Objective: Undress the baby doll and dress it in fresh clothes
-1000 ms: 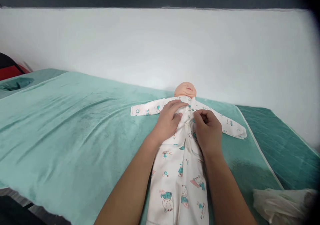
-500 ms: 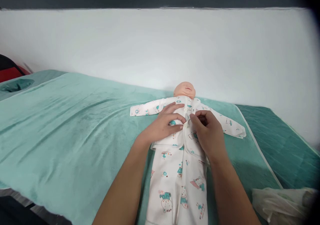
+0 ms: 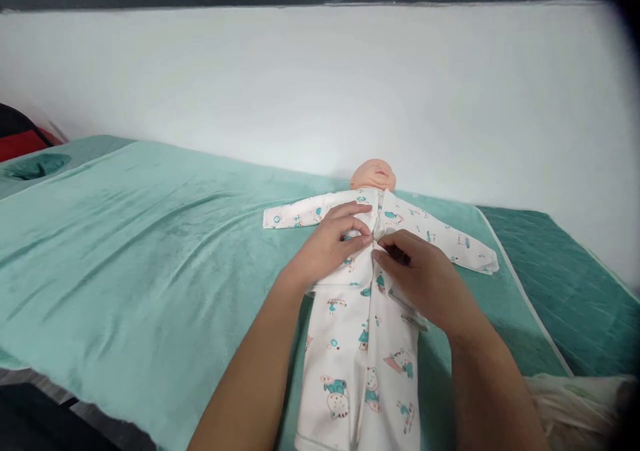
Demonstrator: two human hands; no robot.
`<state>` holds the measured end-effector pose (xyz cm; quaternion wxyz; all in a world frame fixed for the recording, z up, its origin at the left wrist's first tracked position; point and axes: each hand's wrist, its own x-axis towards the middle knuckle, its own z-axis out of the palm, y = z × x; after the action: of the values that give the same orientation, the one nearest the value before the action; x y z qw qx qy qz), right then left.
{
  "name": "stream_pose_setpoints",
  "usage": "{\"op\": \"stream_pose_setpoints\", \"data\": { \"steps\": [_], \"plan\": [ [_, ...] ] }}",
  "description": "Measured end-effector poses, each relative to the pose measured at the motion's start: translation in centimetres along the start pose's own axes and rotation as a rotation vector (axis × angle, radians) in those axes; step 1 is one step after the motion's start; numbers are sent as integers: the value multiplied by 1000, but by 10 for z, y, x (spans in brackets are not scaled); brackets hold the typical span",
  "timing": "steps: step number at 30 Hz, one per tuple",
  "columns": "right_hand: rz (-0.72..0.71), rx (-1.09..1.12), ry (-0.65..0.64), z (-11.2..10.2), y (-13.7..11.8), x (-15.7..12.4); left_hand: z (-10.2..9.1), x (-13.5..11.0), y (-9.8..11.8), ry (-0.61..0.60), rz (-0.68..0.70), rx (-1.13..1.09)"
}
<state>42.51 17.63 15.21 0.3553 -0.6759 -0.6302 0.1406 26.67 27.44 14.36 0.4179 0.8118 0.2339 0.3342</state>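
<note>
Apparently mid-fastening, left hand and right hand pinch the front of the jacket on a doll, head far. Next seems to call for aligning both sides.

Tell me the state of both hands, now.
Left hand: closed, thumb and index finger pinching the printed top at its front opening.
Right hand: closed, pinching the facing edge of the same opening.
</note>
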Motion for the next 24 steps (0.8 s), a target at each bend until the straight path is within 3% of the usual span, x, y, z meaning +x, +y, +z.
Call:
{"op": "stream_pose_setpoints", "data": {
  "steps": [5,16,24],
  "plan": [
    [41,164,-58,-5,7,1,-3,0,0,-33,2,24],
    [66,274,-59,-5,10,1,-1,2,-4,-6,55,22],
    [172,241,31,0,9,5,-2,2,-3,-14,37,9]
  ]
}}
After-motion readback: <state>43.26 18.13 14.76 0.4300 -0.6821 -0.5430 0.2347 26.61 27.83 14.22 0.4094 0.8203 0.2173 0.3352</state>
